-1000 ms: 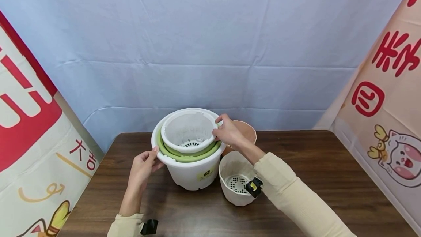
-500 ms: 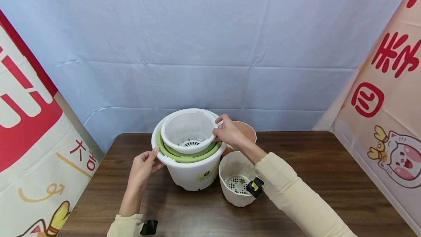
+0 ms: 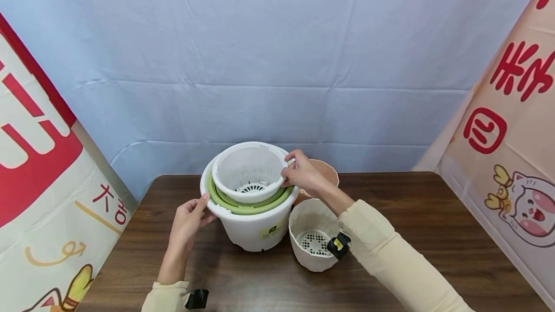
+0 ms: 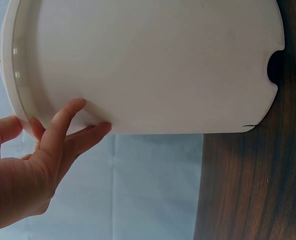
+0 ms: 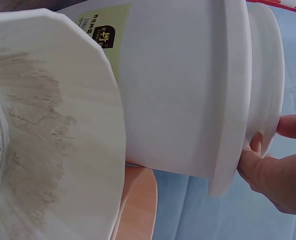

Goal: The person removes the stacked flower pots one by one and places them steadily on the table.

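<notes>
A large white flower pot [image 3: 238,230] with a yellow-green label stands on the table. Nested in it are a green pot [image 3: 247,210] and, topmost, a smaller white pot [image 3: 249,170] with a slotted base. My left hand [image 3: 187,220] pinches the large pot's rim on the left. In the left wrist view, two fingertips [image 4: 100,131] of that hand lie along the pot's outer wall. On the opposite side, my right hand [image 3: 303,175] pinches the small white pot's rim between thumb and fingers. The right wrist view shows this small pot's rim [image 5: 270,75] standing above the large pot's rim.
Close on the right stands a cream faceted pot [image 3: 309,218] with a perforated base and stained inner wall. Behind it is a terracotta-coloured pot [image 3: 326,173], partly hidden by the right hand. The brown wooden table [image 3: 412,235] backs onto a pale blue cloth [image 3: 269,52].
The right forearm has shifted very slightly to the right, and the small white pot a touch with it. Both hands keep their grip; the other pots stand still.
</notes>
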A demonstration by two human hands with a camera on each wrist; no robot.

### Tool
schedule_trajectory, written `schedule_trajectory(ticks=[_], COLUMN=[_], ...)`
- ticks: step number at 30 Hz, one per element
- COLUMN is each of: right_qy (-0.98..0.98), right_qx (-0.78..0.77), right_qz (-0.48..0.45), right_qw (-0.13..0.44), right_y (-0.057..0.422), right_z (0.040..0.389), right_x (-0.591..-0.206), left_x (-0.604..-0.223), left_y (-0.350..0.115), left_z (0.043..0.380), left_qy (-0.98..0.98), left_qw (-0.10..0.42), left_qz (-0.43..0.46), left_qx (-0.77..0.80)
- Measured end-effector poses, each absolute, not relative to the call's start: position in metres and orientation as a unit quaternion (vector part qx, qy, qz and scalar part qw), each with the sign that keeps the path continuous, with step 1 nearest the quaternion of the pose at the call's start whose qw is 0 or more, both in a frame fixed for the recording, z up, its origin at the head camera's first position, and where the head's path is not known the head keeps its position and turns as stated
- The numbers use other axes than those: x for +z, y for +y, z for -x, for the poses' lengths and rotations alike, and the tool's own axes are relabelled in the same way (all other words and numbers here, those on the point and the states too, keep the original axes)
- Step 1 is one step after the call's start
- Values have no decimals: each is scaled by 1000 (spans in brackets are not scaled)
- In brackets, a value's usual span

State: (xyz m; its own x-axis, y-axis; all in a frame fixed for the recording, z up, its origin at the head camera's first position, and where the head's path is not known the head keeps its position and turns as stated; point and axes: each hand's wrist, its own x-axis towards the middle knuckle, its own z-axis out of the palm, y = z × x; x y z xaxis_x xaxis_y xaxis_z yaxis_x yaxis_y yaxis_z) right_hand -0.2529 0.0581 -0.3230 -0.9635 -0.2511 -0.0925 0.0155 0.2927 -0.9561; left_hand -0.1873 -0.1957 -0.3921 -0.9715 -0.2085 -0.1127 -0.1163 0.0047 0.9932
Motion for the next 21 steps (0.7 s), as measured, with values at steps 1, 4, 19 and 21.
schedule_trajectory(ticks=[1, 4, 19, 21], right_qy=[797, 800, 782, 781], right_qx=[-589, -584, -600, -601], right_qz=[72, 68, 55, 60], right_qw=[115, 123, 160, 160], right_y=[58, 58, 63, 63], right_z=[253, 253, 255, 254], right_x=[-323, -321, -317, -316], left_x=[-392, -392, -392, -392], left_y=[-196, -196, -196, -196], left_z=[187, 187, 188, 188], left_qy=[-707, -708, -706, -707], left_qw=[33, 31, 34, 32], left_qz=[-115, -116, -114, -116], left_qx=[-697, -696, -698, -697])
